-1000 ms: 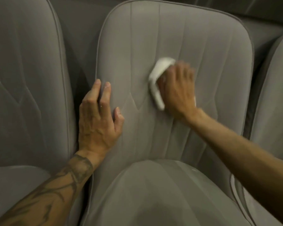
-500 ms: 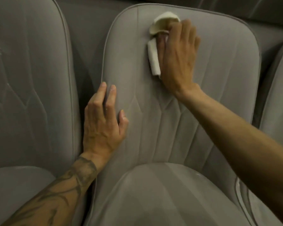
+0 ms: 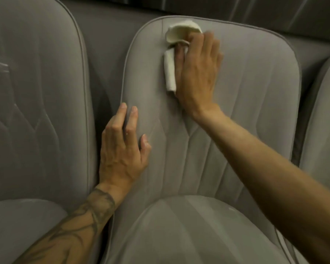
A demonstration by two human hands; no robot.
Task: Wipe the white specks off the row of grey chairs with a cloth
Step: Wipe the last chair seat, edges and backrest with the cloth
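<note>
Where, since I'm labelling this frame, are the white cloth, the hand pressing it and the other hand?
white cloth (image 3: 170, 73): head view, on the folded strip beside the hand.
right hand (image 3: 198, 73): head view, on the back of the hand.
left hand (image 3: 120, 155): head view, on the back of the hand.

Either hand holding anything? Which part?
Right hand presses the cloth flat against the middle chair's back, covering its right side; no clear grip. Left hand holds nothing, resting on that back's left edge.

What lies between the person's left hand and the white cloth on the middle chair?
Only bare grey backrest with stitched seams, in the head view. The left hand rests low at its edge; the cloth is near the top.
</note>
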